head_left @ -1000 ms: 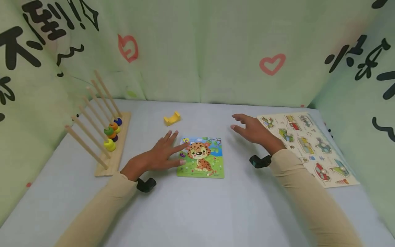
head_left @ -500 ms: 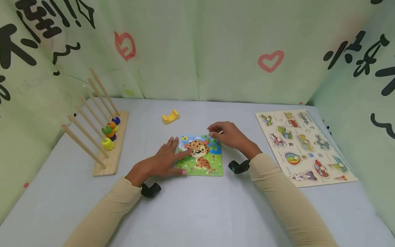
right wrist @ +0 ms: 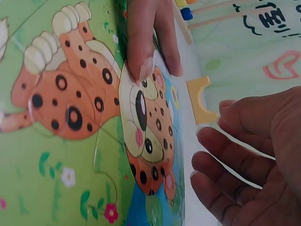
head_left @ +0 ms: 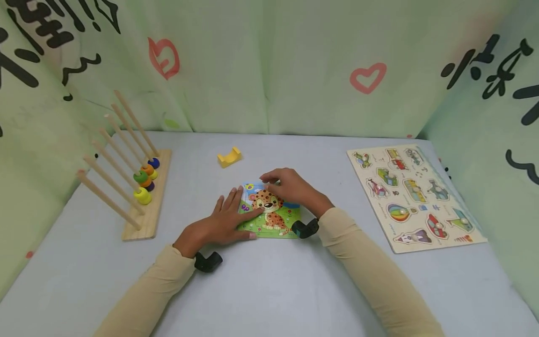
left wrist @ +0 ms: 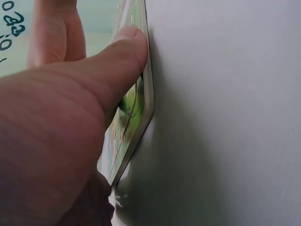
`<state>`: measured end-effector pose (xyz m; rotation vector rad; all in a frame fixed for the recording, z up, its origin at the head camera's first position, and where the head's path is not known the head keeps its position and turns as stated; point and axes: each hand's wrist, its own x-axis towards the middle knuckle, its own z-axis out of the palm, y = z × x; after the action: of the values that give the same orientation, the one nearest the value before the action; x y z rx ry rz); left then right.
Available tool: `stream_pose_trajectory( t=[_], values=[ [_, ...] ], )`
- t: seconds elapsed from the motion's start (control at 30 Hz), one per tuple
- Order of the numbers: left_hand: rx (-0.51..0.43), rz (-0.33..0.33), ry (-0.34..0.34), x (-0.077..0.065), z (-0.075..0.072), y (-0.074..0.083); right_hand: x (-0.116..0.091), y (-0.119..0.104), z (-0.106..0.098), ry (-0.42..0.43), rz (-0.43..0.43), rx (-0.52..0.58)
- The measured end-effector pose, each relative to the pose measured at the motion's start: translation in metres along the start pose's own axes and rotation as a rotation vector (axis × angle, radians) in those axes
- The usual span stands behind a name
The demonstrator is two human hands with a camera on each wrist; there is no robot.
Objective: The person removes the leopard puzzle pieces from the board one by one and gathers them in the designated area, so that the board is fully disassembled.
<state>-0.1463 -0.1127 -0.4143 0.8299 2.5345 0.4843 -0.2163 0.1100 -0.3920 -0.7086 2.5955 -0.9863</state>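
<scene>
A square jigsaw puzzle with a cartoon leopard (head_left: pixel 275 222) lies flat in the middle of the table. My left hand (head_left: pixel 225 224) rests across its left side, fingers spread and fairly straight. In the left wrist view the thumb (left wrist: pixel 115 59) touches the puzzle's near edge. Over the puzzle's upper right part hovers my right hand (head_left: pixel 292 187), covering that corner in the head view. The right wrist view shows the right hand's fingers (right wrist: pixel 221 172) loosely bent beside the far edge, with nothing seen between them; whether they touch the puzzle I cannot tell.
A wooden peg stand (head_left: pixel 164 187) with coloured beads stands at the left. Behind the puzzle lies a yellow arch-shaped block (head_left: pixel 229 158). To the right is a picture board (head_left: pixel 391 199) with several vehicle and toy shapes. Green cloth walls (head_left: pixel 236 84) enclose the table.
My right hand has swung left from beside the picture board to above the puzzle's top edge. The left hand stays on the puzzle, its thumb slightly further over it.
</scene>
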Motion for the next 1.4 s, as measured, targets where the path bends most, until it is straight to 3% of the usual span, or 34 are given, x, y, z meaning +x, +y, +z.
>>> stream_pose_trajectory(
  t=[0.27,0.73,1.4],
  values=[
    [0.01,0.011,-0.017,-0.001,0.001,0.0,0.008,-0.009,0.007,-0.035,0.001,-0.019],
    [-0.01,0.022,0.022,-0.002,0.002,0.001,0.024,-0.024,0.013,-0.106,0.049,-0.083],
    [0.01,0.028,0.044,-0.002,0.004,-0.002,0.027,-0.017,0.023,-0.028,0.051,-0.029]
  ],
)
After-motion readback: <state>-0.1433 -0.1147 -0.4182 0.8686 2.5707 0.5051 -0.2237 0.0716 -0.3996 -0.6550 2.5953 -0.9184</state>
